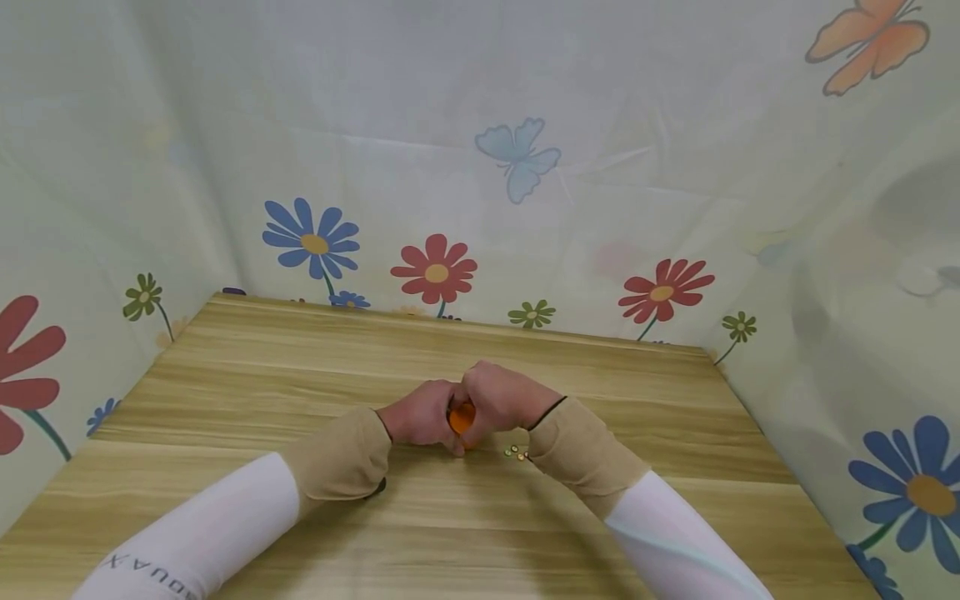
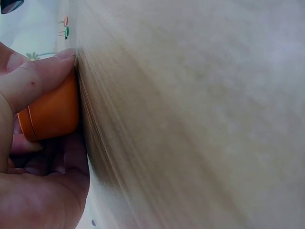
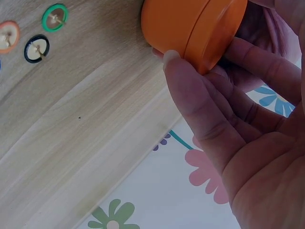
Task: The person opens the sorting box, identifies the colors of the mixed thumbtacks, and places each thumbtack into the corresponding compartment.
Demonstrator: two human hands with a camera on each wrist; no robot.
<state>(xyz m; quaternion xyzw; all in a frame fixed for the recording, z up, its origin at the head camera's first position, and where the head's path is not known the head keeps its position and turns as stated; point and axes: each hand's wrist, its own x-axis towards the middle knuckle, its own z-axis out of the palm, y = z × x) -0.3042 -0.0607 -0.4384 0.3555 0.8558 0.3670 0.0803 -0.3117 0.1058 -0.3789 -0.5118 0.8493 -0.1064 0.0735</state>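
A squat orange round container (image 1: 462, 417) with a seam near one end is at the middle of the tabletop, between the two hands. My left hand (image 1: 423, 414) grips it from the left, fingers and thumb about its side. From the right, my right hand (image 1: 500, 400) holds the same container, its thumb lying along the seam in the right wrist view. Whether the seam marks a lid is unclear, and the fingers hide much of the container. Several small discs (image 3: 55, 17) with coloured rims and a thin central stem lie near the right wrist.
The wood-grain tabletop (image 1: 300, 358) ends at a back edge against a white curtain (image 1: 420, 108) printed with flowers and butterflies. More of this curtain stands along both sides. Sleeves and tan wrist coverings reach over the front of the table.
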